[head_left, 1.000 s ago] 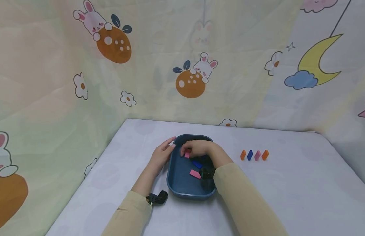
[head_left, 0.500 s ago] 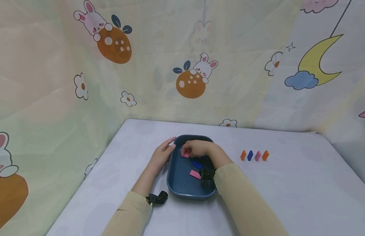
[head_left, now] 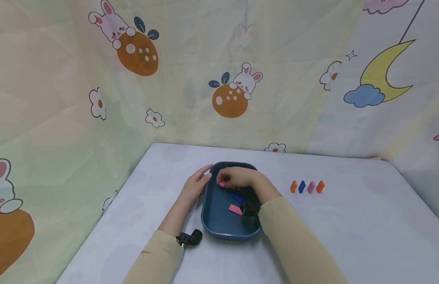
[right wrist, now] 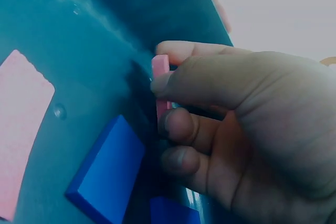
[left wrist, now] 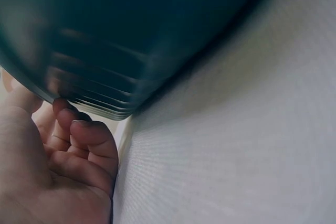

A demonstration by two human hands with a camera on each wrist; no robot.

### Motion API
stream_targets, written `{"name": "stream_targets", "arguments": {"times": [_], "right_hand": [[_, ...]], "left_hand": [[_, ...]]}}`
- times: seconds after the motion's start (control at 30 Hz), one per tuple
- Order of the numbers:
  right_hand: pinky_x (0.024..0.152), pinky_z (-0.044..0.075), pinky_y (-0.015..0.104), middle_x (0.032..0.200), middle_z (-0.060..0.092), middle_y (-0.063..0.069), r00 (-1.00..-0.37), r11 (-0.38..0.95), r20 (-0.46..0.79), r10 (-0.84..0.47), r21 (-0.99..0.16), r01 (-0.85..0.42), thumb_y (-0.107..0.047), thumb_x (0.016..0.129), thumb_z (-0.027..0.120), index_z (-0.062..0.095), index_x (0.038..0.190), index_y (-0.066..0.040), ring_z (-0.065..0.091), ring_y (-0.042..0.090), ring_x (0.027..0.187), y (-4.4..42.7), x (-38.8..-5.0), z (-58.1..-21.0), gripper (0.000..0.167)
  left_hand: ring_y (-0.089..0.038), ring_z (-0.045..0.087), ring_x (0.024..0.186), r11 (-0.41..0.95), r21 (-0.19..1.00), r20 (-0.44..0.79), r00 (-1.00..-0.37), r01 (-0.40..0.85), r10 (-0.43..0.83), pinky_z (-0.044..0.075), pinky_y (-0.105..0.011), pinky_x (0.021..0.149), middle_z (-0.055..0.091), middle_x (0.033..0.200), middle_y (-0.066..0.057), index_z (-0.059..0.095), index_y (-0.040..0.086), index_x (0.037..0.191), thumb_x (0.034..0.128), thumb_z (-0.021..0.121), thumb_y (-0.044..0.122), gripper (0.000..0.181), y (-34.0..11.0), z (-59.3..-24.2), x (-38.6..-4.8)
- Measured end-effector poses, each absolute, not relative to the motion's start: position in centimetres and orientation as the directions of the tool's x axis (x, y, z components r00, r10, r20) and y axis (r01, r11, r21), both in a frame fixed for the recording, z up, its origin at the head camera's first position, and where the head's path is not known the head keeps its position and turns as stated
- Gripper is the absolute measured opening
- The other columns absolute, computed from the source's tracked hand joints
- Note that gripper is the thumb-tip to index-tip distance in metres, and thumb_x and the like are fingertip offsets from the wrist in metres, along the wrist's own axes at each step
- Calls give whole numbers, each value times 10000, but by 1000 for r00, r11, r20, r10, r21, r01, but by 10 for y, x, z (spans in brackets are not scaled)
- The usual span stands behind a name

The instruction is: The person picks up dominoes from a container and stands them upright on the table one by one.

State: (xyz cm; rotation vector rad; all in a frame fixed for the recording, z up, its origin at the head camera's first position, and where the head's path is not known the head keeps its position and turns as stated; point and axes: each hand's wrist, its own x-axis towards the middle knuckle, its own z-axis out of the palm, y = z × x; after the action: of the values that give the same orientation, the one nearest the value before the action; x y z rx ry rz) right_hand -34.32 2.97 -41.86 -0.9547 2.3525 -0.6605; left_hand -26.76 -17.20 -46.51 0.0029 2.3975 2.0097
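A dark blue tray [head_left: 219,227] stands on the table, with the left hand [head_left: 194,188] at its left rim. In the left wrist view that hand [left wrist: 68,156] touches the tray's outer wall [left wrist: 105,51], thumb near the rim and fingers bent beneath it. Inside the tray, the right hand [head_left: 237,177] pinches a pink block [head_left: 222,184]. The right wrist view shows the pink block [right wrist: 160,65] upright between thumb and fingers of the right hand [right wrist: 252,103]. Beside it lie a blue block [right wrist: 110,171], another pink block [right wrist: 23,108] and part of a second blue one [right wrist: 173,212].
Right of the tray, an orange block [head_left: 293,186], a blue block [head_left: 301,187], a pink block [head_left: 311,187] and another orange block [head_left: 320,187] stand upright in a row on the white table [head_left: 365,228]. A patterned cloth hangs behind and at the left.
The right hand has shifted slightly up and left within the tray, and the pink block has turned and moved with its fingers. The left hand keeps its place.
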Motion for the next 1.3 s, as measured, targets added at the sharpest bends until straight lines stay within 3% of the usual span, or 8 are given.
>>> {"name": "stream_targets", "arguments": {"times": [0.43,0.73,0.9,1.13,1.3], "right_hand": [[668,528,344,942,638,22,-659,629,-251,-709,-649,-429,-231,970,621,601,1175,-195,588,229,755,36,-337,-398,208],[694,529,336,1048,616,27,-690,548,-89,-718,-683,-483,-199,954,646,566,1239,-121,586,238,798,59,-333,-378,306],[690,523,339,1053,642,9,-720,527,-23,-694,-698,-486,-194,959,633,563,1203,-157,598,232,816,81,-327,-367,256],[669,512,360,980,707,66,-785,535,1,-619,-732,-422,-188,977,616,556,1179,-180,598,343,817,124,-317,-366,211],[605,477,318,940,642,58,-831,580,21,-557,-706,-407,-204,975,624,553,1203,-205,557,252,733,157,-306,-375,239]], "left_hand": [[-204,489,689,177,984,-13,-1000,-11,14,422,-280,606,535,835,-59,567,434,1337,961,592,481,380,-169,-464,-268],[-216,489,694,175,984,-17,-1000,-16,3,423,-274,611,546,838,-60,575,455,1315,967,594,455,348,-169,-465,-270],[-222,501,710,175,985,-12,-1000,-13,-6,435,-277,627,565,850,-59,581,451,1307,960,605,456,348,-171,-468,-271],[-216,506,715,168,986,-19,-1000,-20,-6,438,-278,633,580,861,-58,582,450,1305,959,609,454,347,-171,-468,-270],[-212,506,706,161,987,-14,-1000,-14,-2,435,-275,627,579,857,-61,582,446,1308,966,606,435,343,-172,-469,-271]]}}
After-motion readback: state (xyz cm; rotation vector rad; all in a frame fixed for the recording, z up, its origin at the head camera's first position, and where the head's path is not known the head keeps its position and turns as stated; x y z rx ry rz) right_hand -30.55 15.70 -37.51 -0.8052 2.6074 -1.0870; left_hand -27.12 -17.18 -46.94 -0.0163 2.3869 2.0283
